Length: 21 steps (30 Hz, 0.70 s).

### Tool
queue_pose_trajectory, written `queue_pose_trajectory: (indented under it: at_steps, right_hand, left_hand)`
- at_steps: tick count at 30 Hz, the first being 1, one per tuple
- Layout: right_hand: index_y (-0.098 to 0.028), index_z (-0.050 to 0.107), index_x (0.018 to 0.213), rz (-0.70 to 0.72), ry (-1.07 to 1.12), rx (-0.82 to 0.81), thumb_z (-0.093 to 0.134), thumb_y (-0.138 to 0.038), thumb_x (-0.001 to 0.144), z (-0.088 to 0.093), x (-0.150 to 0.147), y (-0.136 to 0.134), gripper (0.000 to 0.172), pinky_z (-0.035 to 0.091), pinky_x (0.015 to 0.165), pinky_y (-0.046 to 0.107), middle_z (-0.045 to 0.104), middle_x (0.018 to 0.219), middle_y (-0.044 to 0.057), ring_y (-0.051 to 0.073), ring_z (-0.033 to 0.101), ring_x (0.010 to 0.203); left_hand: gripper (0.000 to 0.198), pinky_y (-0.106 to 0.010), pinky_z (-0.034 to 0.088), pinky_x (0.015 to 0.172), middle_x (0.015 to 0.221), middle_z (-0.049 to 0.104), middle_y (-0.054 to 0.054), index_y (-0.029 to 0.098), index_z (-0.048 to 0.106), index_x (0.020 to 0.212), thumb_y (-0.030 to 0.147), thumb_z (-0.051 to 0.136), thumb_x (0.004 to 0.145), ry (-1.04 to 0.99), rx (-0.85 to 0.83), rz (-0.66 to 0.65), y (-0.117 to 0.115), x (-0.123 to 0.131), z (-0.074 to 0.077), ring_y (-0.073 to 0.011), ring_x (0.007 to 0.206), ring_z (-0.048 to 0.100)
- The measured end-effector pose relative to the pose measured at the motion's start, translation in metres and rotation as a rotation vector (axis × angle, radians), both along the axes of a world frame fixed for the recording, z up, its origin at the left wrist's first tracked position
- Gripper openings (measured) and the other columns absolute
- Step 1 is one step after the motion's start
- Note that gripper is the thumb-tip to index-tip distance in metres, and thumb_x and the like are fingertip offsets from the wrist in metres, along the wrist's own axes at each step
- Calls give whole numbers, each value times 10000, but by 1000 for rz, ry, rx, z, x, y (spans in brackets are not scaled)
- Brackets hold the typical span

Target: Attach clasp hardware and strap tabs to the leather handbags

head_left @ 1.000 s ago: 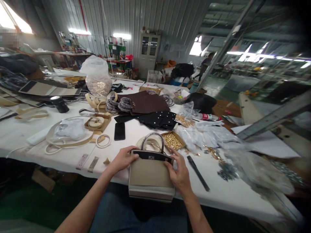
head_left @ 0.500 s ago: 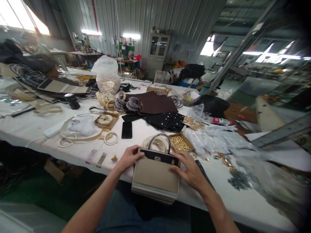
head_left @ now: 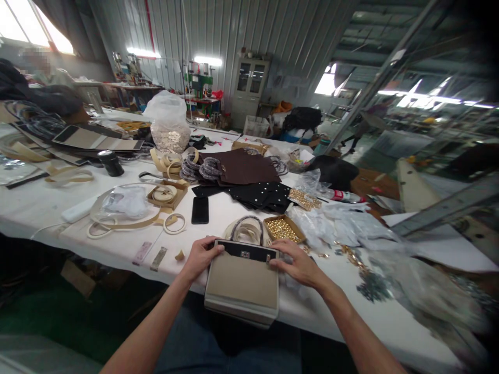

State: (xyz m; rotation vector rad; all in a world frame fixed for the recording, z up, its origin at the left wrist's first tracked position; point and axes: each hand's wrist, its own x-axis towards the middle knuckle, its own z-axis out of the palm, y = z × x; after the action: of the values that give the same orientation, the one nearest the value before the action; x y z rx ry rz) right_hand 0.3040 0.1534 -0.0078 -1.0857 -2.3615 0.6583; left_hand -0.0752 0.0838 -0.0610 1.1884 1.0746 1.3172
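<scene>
A beige handbag (head_left: 241, 283) with a black inner strip and a small metal clasp (head_left: 245, 255) rests at the table's front edge, tilted toward me. Its dark wrapped handle (head_left: 249, 221) stands up at the back. My left hand (head_left: 200, 257) grips the bag's upper left corner, thumb on the front. At the upper right, my right hand (head_left: 296, 262) holds the edge, its thumb by a small metal fitting (head_left: 268, 258). Fingers behind the bag are partly hidden. Just behind the handle lies a roll of pale tape (head_left: 249, 235).
A box of gold studs (head_left: 284, 228) stands behind my right hand. A black phone (head_left: 200, 210), brown bag panels (head_left: 247, 167), black studded pieces (head_left: 261, 195) and a tape ring (head_left: 174, 224) lie farther back. Plastic bags (head_left: 346, 223) spread to the right. A person (head_left: 54, 72) is at far left.
The view has shifted slightly, so the bag and both hands appear a little farther left. Both hands keep their hold on the bag. A dark strip beside my right forearm no longer shows.
</scene>
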Motion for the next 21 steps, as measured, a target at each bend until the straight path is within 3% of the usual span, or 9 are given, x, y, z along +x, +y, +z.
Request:
queue_pose_trajectory:
  at_steps: [3, 6, 11, 15, 18, 21]
  right_hand:
    - [-320, 827, 1272, 54, -69, 80, 778, -558, 1027, 19, -9, 3, 345, 548, 1109, 539, 791, 1236, 80, 327, 685, 1222]
    - [-319, 820, 1272, 15, -152, 139, 781, -539, 1029, 25, -12, 1, 330, 541, 1061, 505, 812, 1175, 70, 318, 703, 1145]
    - [-304, 830, 1254, -150, -208, 68, 772, -600, 1001, -2, -4, 0, 394, 572, 916, 460, 817, 1052, 69, 316, 742, 976]
    - [-283, 790, 1353, -227, -136, -46, 758, -637, 996, -21, 2, 2, 503, 578, 784, 420, 807, 986, 54, 296, 740, 865]
    - [-293, 799, 1323, -250, -90, 30, 766, -641, 998, -27, 3, -3, 477, 595, 904, 475, 821, 1139, 78, 329, 757, 1009]
    - [-290, 780, 1326, -304, -37, 182, 768, -641, 1006, -30, -3, -14, 475, 559, 1052, 544, 790, 1304, 102, 366, 721, 1192]
  left_hand:
    - [383, -284, 527, 802, 991, 796, -59, 151, 844, 1047, 513, 856, 923, -23, -22, 26, 0, -1, -2, -215, 907, 695]
    - [399, -297, 536, 810, 1025, 807, -68, 150, 841, 1091, 518, 833, 938, -8, -29, 33, 1, 0, -3, -227, 926, 704]
    - [388, -342, 561, 887, 1089, 817, -74, 170, 834, 1192, 481, 791, 963, 98, 0, 36, 10, 8, -2, -251, 994, 715]
    - [514, -385, 581, 947, 1266, 779, -109, 196, 745, 1391, 413, 833, 933, 233, 46, 258, 5, 11, -4, -236, 998, 699]
    - [472, -444, 584, 1043, 1470, 671, -150, 233, 700, 1439, 354, 775, 989, 339, 204, 407, -18, 12, -4, -292, 1237, 671]
    - [372, -507, 561, 1128, 1475, 644, -160, 262, 698, 1432, 317, 669, 1065, 428, 288, 493, -56, 14, -4, -339, 1402, 597]
